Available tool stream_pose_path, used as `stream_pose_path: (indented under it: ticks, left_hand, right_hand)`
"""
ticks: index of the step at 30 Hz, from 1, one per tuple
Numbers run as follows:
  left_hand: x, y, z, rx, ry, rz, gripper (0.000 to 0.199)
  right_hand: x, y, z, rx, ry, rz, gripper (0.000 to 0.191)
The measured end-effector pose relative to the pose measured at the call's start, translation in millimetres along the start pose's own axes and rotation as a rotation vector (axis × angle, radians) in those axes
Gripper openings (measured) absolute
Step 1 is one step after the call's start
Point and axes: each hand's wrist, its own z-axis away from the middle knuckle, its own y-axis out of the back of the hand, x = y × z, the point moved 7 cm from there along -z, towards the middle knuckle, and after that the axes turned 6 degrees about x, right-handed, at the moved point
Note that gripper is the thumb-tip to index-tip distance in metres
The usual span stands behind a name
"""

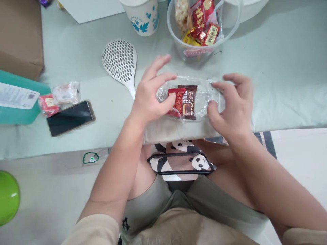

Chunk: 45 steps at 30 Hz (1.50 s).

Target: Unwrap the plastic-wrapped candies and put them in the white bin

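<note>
A crinkled clear plastic bag lies at the table's front edge between my hands. A red snack packet and a brown cocoa snack packet are side by side within its outline; whether they are inside it or on top I cannot tell. My left hand is open at the bag's left end, fingers spread, its thumb over the red packet. At the right end my right hand is also open, with curved fingers and thumb apart, near or touching the plastic.
Behind the bag stands a clear tub of wrapped snacks, beside a paper cup. A white slotted skimmer lies left of my left hand. Further left are a phone, small packets, a green container and a cardboard box.
</note>
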Motion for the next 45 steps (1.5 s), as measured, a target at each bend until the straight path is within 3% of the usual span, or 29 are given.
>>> stream_pose_path:
  ticks: [3, 6, 13, 22, 25, 27, 29, 32, 34, 38, 45]
  left_hand:
    - [20, -5.1, 3, -0.117, -0.085, 0.056, 0.031]
    - [23, -11.6, 9, -0.188, -0.107, 0.015, 0.016]
    - [11, 6.2, 29, -0.098, -0.160, 0.172, 0.014]
    - [0, 11.0, 53, -0.288, -0.058, 0.254, 0.015]
    - [0, 15.0, 53, -0.265, -0.033, 0.231, 0.017]
    - [3, 19.6, 50, -0.158, -0.005, 0.179, 0.020]
    - [6, 21.6, 47, -0.044, 0.045, 0.095, 0.024]
    - [10, 12.7, 45, -0.020, 0.115, -0.018, 0.018]
    - [11, 1.0, 46, -0.103, 0.150, -0.068, 0.019]
    - [10, -17.0, 50, -0.292, 0.176, -0.142, 0.056]
    - [10, -20.0, 55, -0.340, 0.151, -0.166, 0.080]
  right_hand:
    - [-25, -8, 4, -0.115, 0.170, -0.135, 0.043]
    - [-34, -18, 9, -0.160, 0.248, -0.126, 0.036]
    - [-29, -20, 4, -0.221, 0.229, -0.085, 0.015]
    - [-18, -24, 2, -0.387, 0.137, -0.041, 0.015]
    - [-11, -10, -2, -0.237, 0.087, -0.104, 0.017]
    - [-10, 7, -7, -0.014, 0.025, -0.075, 0.016]
    - [-15, 15, -8, 0.121, -0.044, -0.015, 0.015]
    - [-27, -3, -7, 0.045, -0.113, 0.020, 0.011]
    - [-33, -22, -3, -0.030, -0.132, 0.028, 0.026]
    - [-33, -46, 5, -0.046, -0.134, 0.031, 0.060]
    - [-38, -56, 2, -0.123, -0.130, 0.035, 0.071]
